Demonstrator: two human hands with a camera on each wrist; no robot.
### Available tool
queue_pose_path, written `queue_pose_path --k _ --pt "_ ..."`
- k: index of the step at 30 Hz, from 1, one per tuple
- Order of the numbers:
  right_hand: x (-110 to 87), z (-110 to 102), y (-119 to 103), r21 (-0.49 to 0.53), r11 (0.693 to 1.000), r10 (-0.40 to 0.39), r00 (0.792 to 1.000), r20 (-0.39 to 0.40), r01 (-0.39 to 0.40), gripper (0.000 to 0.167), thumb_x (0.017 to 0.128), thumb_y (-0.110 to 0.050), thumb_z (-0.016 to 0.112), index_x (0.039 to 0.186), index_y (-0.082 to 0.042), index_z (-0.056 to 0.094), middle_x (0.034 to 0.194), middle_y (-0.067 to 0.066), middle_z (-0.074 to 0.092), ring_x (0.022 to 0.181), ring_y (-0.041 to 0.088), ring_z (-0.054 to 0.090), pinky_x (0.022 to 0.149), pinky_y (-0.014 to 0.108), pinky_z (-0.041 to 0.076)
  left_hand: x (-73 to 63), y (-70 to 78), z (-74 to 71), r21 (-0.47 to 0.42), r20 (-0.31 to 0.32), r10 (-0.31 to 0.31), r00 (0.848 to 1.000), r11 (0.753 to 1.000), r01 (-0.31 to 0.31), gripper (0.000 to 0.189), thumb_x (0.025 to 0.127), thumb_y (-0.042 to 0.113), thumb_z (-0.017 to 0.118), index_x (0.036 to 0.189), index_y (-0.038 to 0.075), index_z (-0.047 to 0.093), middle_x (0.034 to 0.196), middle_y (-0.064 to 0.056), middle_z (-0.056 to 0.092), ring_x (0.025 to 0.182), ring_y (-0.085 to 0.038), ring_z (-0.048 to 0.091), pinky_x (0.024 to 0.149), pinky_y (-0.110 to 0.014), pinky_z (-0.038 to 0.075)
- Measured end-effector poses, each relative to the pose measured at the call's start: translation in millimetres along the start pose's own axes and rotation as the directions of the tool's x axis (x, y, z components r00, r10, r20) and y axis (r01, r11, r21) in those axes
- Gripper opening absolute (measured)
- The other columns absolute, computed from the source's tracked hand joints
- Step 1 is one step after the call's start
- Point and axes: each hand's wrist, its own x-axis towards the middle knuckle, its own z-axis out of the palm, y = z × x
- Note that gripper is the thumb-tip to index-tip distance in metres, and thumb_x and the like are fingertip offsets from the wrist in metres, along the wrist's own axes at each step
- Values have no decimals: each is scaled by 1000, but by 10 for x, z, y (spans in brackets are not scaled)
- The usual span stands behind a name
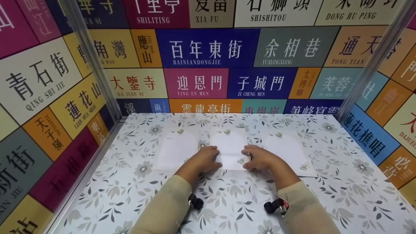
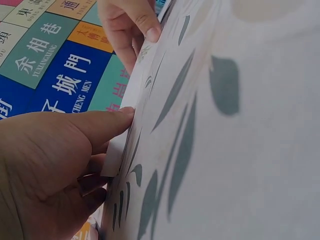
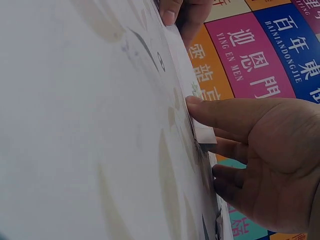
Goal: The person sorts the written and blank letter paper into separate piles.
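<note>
A white sheet of paper (image 1: 230,146) with a small floral print at its top and lower right corner lies between both hands. My left hand (image 1: 204,158) holds its left side, thumb toward the near corner and fingers farther up. On the opposite side, my right hand (image 1: 263,157) holds the right edge, thumb and fingers curved toward each other. In the left wrist view, the left thumb (image 2: 122,117) rests along the edge of the paper (image 2: 116,152). The right wrist view has the right thumb (image 3: 197,105) against the paper's edge (image 3: 204,131), other fingers beside it.
Similar printed sheets flank the middle one: a left sheet (image 1: 177,148) with a short line of small text, and a right sheet (image 1: 286,151). All lie on a floral-patterned tabletop (image 1: 227,201). Colourful sign panels (image 1: 208,48) cover the walls behind and beside the table.
</note>
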Motion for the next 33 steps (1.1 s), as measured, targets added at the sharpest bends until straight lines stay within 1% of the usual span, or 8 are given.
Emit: queue_pose_path --k 4,8,11,13,16,21,28,33 --pt "-9 1 -29 23 1000 9 1000 -17 -9 63 92 -23 85 150 -12 62 170 13 38 160 41 33 133 57 29 -6 27 -4 40 -25 16 1000 999 -15 58 99 36 75 146 3 63 162 -16 54 154 -36 48 132 -46 34" --pt "-23 -2 -54 11 999 30 998 -49 -30 58 89 -24 87 143 -15 68 150 14 47 139 34 50 122 52 43 -14 48 -2 42 -37 -24 999 999 25 56 99 37 76 145 8 65 161 -12 57 152 -36 50 133 -49 33" --pt "-39 -9 -61 -28 999 35 997 -66 -36 56 88 -27 88 140 -18 70 136 13 52 124 29 54 113 49 48 -16 51 5 39 -65 -48 997 998 51 55 97 38 78 143 12 68 159 -8 60 150 -33 54 132 -50 33" --pt "-47 -11 -63 -52 998 40 997 -71 -44 56 88 -29 89 140 -20 71 131 13 54 118 28 55 110 48 49 -16 49 10 20 -79 -65 995 998 66 54 95 38 80 142 13 69 157 -7 62 148 -31 56 131 -49 35" --pt "-62 -20 -72 -101 994 34 997 -62 -40 57 88 -31 88 142 -21 71 134 16 58 121 31 55 112 52 48 -16 48 15 -27 -85 -79 993 997 77 55 94 37 82 142 13 69 155 -8 63 147 -31 57 130 -46 38" --pt "-67 -38 -80 -101 994 38 998 -48 -43 59 89 -30 87 145 -19 69 149 19 57 133 34 53 121 57 44 -11 58 11 -75 -73 -91 993 993 86 56 94 35 82 143 12 67 156 -10 62 148 -33 55 130 -46 38" --pt "-47 -52 -72 -1 997 73 993 -94 -73 63 90 -35 87 144 -10 67 133 17 69 113 29 64 106 51 54 -2 61 0 -172 -63 -147 987 976 134 54 96 35 79 144 14 68 153 -8 64 149 -30 54 129 -45 39" --pt "-6 -72 -65 -4 997 73 987 -143 -74 69 97 -39 78 153 -5 57 130 17 70 111 28 66 103 50 56 2 54 3 -315 -93 -232 968 929 192 58 94 26 81 148 14 63 150 -11 63 142 -31 60 124 -46 47"
